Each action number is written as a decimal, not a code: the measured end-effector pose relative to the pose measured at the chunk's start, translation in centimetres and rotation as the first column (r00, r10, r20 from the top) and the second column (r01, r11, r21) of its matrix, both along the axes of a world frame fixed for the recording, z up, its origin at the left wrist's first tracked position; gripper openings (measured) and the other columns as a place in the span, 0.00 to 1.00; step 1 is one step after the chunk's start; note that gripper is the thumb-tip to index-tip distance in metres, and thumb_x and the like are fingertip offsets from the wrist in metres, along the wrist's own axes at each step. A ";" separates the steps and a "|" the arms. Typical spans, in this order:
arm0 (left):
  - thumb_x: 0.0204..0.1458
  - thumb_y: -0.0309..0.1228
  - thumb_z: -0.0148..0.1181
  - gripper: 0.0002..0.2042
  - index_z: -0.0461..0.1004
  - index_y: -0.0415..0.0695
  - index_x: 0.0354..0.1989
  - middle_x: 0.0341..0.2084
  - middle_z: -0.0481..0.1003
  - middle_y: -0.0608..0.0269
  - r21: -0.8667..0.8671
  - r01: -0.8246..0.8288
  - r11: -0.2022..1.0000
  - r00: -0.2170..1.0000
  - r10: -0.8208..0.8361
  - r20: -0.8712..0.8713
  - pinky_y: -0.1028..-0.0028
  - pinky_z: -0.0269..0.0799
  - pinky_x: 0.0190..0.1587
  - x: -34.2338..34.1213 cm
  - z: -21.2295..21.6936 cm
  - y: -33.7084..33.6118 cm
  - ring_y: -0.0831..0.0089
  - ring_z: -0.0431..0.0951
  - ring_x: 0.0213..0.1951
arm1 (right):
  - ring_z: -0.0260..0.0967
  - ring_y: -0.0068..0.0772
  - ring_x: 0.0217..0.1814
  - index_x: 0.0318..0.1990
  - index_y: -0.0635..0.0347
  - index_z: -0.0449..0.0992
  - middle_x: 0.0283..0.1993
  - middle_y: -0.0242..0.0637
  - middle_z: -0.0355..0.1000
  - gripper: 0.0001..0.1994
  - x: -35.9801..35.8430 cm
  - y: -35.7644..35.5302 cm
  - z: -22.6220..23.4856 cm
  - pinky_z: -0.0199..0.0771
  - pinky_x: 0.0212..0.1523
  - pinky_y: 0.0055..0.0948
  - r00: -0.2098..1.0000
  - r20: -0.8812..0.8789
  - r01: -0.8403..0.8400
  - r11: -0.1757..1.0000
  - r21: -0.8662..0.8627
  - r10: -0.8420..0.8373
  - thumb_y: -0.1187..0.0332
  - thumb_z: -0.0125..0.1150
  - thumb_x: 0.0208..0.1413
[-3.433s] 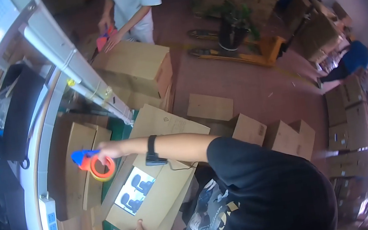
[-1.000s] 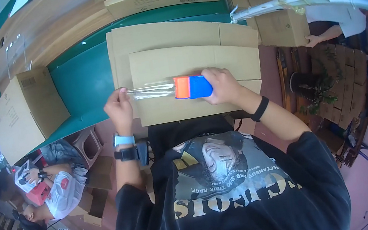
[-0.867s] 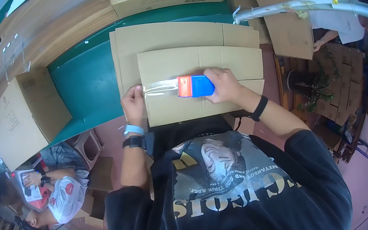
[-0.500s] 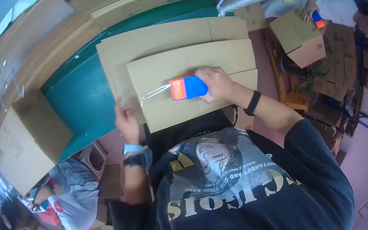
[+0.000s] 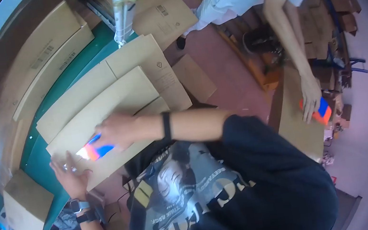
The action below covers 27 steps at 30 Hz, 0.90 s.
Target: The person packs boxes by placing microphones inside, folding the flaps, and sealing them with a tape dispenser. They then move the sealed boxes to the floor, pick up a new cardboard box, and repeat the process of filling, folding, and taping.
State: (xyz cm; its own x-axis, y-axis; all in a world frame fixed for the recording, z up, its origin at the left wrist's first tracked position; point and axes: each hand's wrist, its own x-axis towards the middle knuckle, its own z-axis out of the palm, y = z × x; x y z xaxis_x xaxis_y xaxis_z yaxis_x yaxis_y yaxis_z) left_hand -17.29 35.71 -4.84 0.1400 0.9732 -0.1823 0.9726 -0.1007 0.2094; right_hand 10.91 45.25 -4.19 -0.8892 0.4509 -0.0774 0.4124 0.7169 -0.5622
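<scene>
A blue and orange tape dispenser is gripped in my right hand, over the left part of a flat piece of brown cardboard. Motion blurs the dispenser. Its orange end points toward my left hand, which lies at the cardboard's left edge with fingers apart. A small shiny patch, apparently clear tape, shows by those fingers. Beneath the top piece lies a larger cardboard sheet, on a green tabletop.
Brown boxes line the table's far side, and another box stands at its left end. A white pole rises behind the cardboard. At the right, a co-worker's hand holds a similar dispenser over a tall box.
The whole view has swung round. My right hand has brought the dispenser to the cardboard's left edge, close to my left hand. The co-worker at the right has leaned over a box.
</scene>
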 end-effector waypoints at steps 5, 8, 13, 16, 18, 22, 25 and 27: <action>0.21 0.35 0.80 0.51 0.63 0.29 0.62 0.64 0.62 0.41 -0.051 0.104 0.993 0.974 -0.092 0.208 0.57 0.55 0.70 14.7 1.9 3.0 0.45 0.58 0.67 | 0.74 0.49 0.35 0.56 0.34 0.75 0.37 0.44 0.72 0.27 23.2 3.8 4.3 0.74 0.35 0.45 0.990 0.056 0.131 0.989 -0.074 -0.127 0.45 0.69 0.45; 0.25 0.33 0.78 0.47 0.64 0.30 0.60 0.67 0.58 0.47 -0.057 0.221 0.974 0.943 -0.198 0.269 0.58 0.54 0.70 24.2 1.9 6.5 0.47 0.56 0.68 | 0.75 0.49 0.36 0.54 0.36 0.76 0.38 0.43 0.72 0.27 30.4 4.9 6.0 0.74 0.35 0.45 0.974 0.137 0.196 0.976 -0.098 -0.182 0.44 0.68 0.45; 0.24 0.35 0.77 0.48 0.63 0.29 0.60 0.66 0.59 0.50 -0.014 0.345 0.939 0.924 -0.337 0.181 0.60 0.56 0.69 27.1 0.6 7.6 0.50 0.56 0.68 | 0.76 0.49 0.38 0.51 0.41 0.78 0.38 0.43 0.73 0.24 30.8 4.5 2.3 0.75 0.36 0.44 0.958 0.204 0.203 0.979 0.010 -0.201 0.46 0.66 0.47; 0.24 0.35 0.77 0.49 0.63 0.29 0.61 0.66 0.60 0.51 -0.043 0.374 0.927 0.922 -0.365 0.131 0.62 0.58 0.68 27.8 0.5 7.8 0.51 0.57 0.68 | 0.76 0.49 0.39 0.48 0.44 0.78 0.38 0.44 0.73 0.21 29.0 4.5 0.5 0.76 0.36 0.44 0.965 0.185 0.186 0.982 0.025 -0.188 0.47 0.65 0.48; 0.23 0.35 0.77 0.49 0.62 0.29 0.61 0.64 0.61 0.51 -0.094 0.371 0.924 0.928 -0.366 0.067 0.64 0.59 0.67 28.6 0.7 8.0 0.52 0.58 0.67 | 0.76 0.48 0.38 0.47 0.45 0.79 0.36 0.44 0.74 0.20 27.8 4.3 1.0 0.76 0.36 0.44 0.950 0.253 0.168 0.983 0.075 -0.182 0.50 0.65 0.48; 0.23 0.34 0.77 0.49 0.63 0.30 0.61 0.63 0.62 0.51 -0.101 0.380 0.919 0.925 -0.377 0.053 0.65 0.61 0.66 29.4 1.0 8.7 0.53 0.60 0.65 | 0.77 0.47 0.36 0.45 0.46 0.80 0.33 0.44 0.74 0.18 28.5 5.2 2.8 0.77 0.34 0.44 0.936 0.302 0.158 0.982 0.106 -0.184 0.51 0.65 0.48; 0.24 0.32 0.76 0.48 0.62 0.30 0.61 0.61 0.63 0.51 -0.096 0.367 0.925 0.930 -0.363 0.056 0.65 0.61 0.66 28.9 0.7 8.4 0.53 0.62 0.64 | 0.77 0.47 0.35 0.45 0.47 0.80 0.34 0.45 0.74 0.18 29.2 5.1 6.1 0.76 0.33 0.43 0.941 0.284 0.163 0.982 0.092 -0.183 0.51 0.65 0.48; 0.24 0.30 0.76 0.47 0.62 0.30 0.61 0.60 0.64 0.50 -0.094 0.355 0.930 0.935 -0.351 0.056 0.65 0.62 0.66 28.5 0.6 8.1 0.53 0.63 0.64 | 0.77 0.47 0.36 0.46 0.47 0.79 0.38 0.46 0.74 0.19 29.5 4.7 8.5 0.75 0.33 0.44 0.952 0.240 0.179 0.982 0.064 -0.189 0.51 0.66 0.48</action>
